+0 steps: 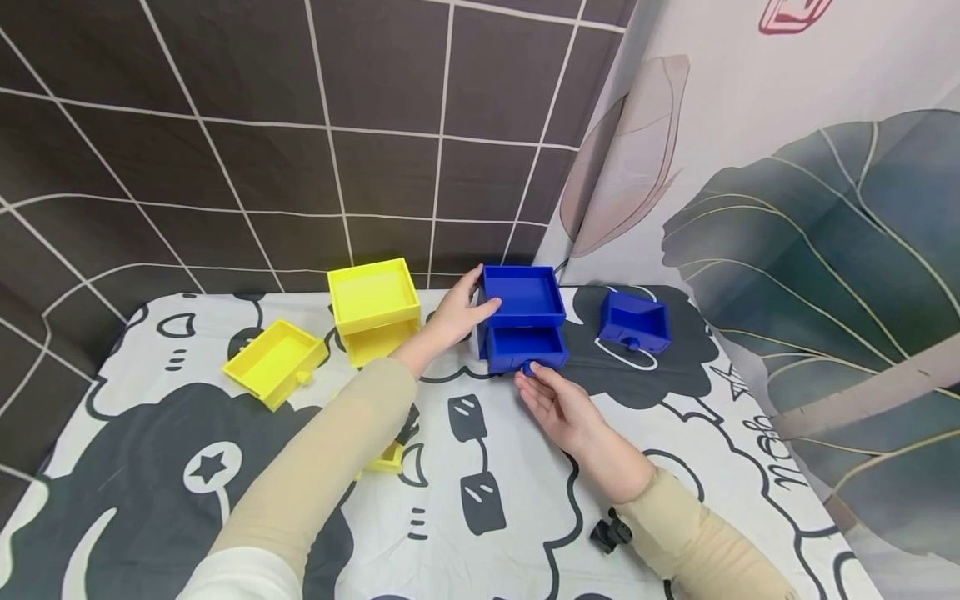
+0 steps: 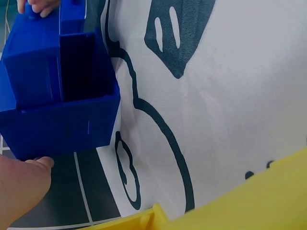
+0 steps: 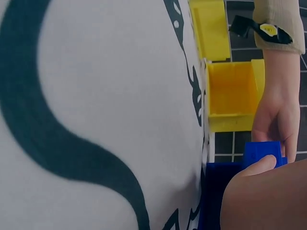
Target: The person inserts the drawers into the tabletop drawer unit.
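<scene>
A small blue cabinet (image 1: pixel 522 296) stands at the back of the cloth-covered table. From its front a blue drawer (image 1: pixel 527 350) sticks partway out. My left hand (image 1: pixel 453 315) holds the cabinet at its left side, thumb over the top edge and fingers toward the back corner. With thumb and fingers, my right hand (image 1: pixel 558 408) pinches the drawer's round knob (image 1: pixel 528 368) from the front. In the left wrist view, the cabinet (image 2: pixel 57 127) shows a dark opening beside the drawer. Right of the cabinet lies another blue drawer (image 1: pixel 635 321), apart from both hands.
Behind my left forearm stands a yellow cabinet (image 1: pixel 373 296) with an open front. A yellow drawer (image 1: pixel 276 360) lies to its left. Another yellow piece (image 1: pixel 388 460) is partly hidden under the left arm. A dark tiled-pattern cloth (image 1: pixel 255 167) hangs behind the table.
</scene>
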Tool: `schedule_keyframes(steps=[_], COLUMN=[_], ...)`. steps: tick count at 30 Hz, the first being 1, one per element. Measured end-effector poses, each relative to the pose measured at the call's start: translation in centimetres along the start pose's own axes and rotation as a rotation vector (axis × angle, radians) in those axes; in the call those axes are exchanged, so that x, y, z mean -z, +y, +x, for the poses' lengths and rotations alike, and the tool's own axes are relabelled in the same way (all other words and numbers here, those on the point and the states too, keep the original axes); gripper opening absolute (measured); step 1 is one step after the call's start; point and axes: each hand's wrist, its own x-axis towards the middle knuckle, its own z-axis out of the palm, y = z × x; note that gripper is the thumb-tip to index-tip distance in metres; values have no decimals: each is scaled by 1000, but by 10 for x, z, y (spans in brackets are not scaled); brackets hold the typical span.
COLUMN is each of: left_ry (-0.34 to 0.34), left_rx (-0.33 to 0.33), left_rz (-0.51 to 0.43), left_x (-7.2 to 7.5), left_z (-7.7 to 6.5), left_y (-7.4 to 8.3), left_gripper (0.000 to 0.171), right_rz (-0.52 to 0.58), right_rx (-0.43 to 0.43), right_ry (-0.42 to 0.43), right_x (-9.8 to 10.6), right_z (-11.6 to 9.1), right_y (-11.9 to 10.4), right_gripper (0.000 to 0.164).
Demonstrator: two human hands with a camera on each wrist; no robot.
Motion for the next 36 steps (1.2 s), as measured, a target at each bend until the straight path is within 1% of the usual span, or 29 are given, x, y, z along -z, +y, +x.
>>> schedule_keyframes(steps=[7,12,16,19,24,29,36], left_ry=[-1,-1,2,3,4,6,17], left_rx=[-3,-13,-20,-22,-23,-22,-12], left_rz=[-7,2,3,4,25,30,13], left_x=[0,0,0,0,-3,-4,-3], left_z=[0,-1,-2,-2,-1,1,2], left_y=[0,1,1,1,-1,-2,-4], left_gripper=[76,76,76,76,76,76,76], right_rz=[6,11,11,16,33,26,30], right_rx=[-18,-20,-24,-27,-30,-40,-59], right_ry=[24,73,93,88,100,88,58], right_x=[-4,-10,-14,-18,-19,-19,-16], right_z=[13,22,27,30,34,39,42], right_y=[-4,-8,-11,-14,-17,-19,-21], right_gripper=[34,27,22,21,25,30,29])
